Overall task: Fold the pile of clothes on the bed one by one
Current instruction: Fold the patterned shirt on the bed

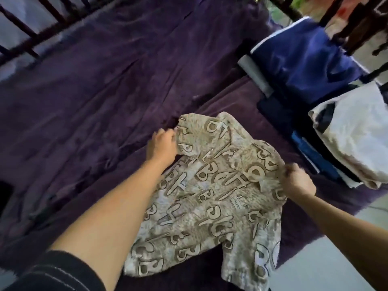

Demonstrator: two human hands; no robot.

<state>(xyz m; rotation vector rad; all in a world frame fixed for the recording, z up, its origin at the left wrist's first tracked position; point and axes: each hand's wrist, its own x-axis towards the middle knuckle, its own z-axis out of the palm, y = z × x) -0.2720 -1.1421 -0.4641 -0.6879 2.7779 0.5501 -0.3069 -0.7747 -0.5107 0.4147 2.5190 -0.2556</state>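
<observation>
Shirt (pixel 210 206), beige with a big brown letter print, lies spread and rumpled on the near side of the bed, held at two edges. Left hand (pixel 162 145): fingers curled, gripping the shirt's far left corner; slightly blurred. Right hand (pixel 299 181): fingers curled, pinching a bunched fold at the shirt's right edge, lifted a little off the bed. Both forearms bare; black sleeve (pixel 63 274) with pale stitching on the left upper arm.

Under the shirt, a wrinkled purple bedsheet (pixel 105 80) covers the whole mattress. At the right edge of the bed, a pile of clothes: a blue garment (pixel 304 59) with white trim farthest, a grey roll (pixel 254 74) just beside it, a white garment (pixel 352 131) nearer, darker blue pieces underneath. Dark bed frame bars (pixel 21 28) at far left.
</observation>
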